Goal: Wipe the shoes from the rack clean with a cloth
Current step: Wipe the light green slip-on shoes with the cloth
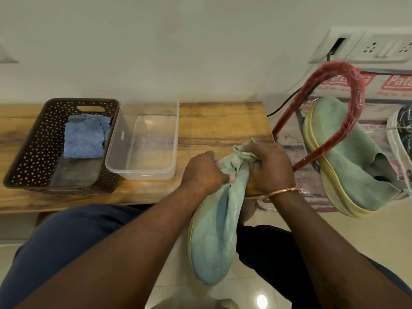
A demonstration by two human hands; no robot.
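Observation:
A light green knit shoe (214, 237) with a yellow sole hangs toe-down in front of me, over the edge of the wooden bench (220, 123). My left hand (204, 172) grips its collar end. My right hand (270, 167) holds a bunched pale green cloth (242, 150) against the shoe's heel. The matching green shoe (347, 157) sits on the rack at the right, behind the rack's red wrapped frame (354, 103).
A dark perforated basket (29, 157) at the bench's left holds a blue cloth (85, 137). Beside it stands a clear plastic tub (142, 172). A dark patterned shoe (403, 128) shows at the far right. A wall socket (367, 46) with a black cable is above the rack.

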